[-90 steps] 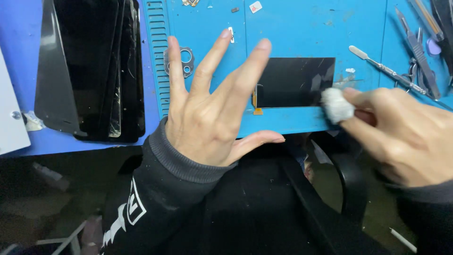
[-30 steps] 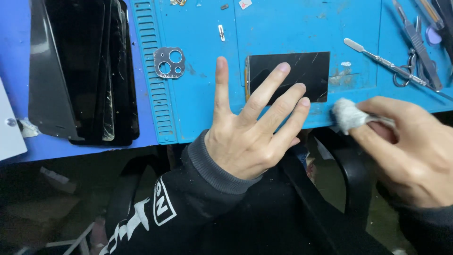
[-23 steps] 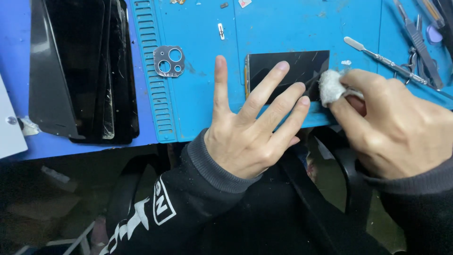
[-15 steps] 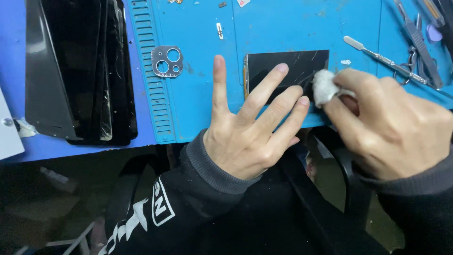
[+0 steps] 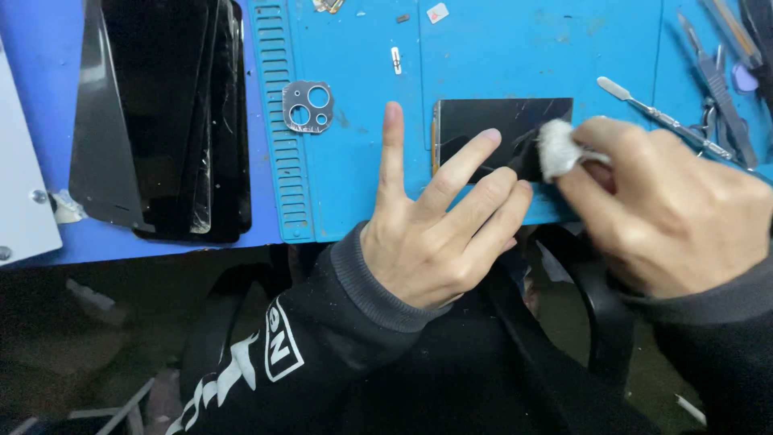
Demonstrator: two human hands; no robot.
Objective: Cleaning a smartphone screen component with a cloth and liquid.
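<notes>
The black screen panel (image 5: 503, 129) lies flat on the blue work mat (image 5: 523, 48), near the mat's front edge, a glossy dark rectangle with a thin orange strip along its left short side and pale streaks and scratch-like marks catching the light across its surface. The left hand (image 5: 439, 234) rests palm down with fingers spread and straight, gripping nothing; its middle fingertips press on the lower left part of the panel, while the forefinger lies on bare mat just to the panel's left. The right hand (image 5: 668, 205) is curled around a small white wad of cloth or cotton (image 5: 555, 149), pinched between thumb and fingertips and pressed against the right part of the panel. To the left on the mat sits a grey metal camera-lens frame (image 5: 307, 106) with three round holes, well apart from the panel, beside the mat's ribbed strip of slots. Further left, on the darker blue tabletop, a stack of black phone screens (image 5: 161, 121) leans overlapped. At the right edge lie a thin metal spudger (image 5: 660, 119) and tweezers (image 5: 721, 76). A few tiny parts are scattered near the mat's top edge; I cannot tell what they are.
</notes>
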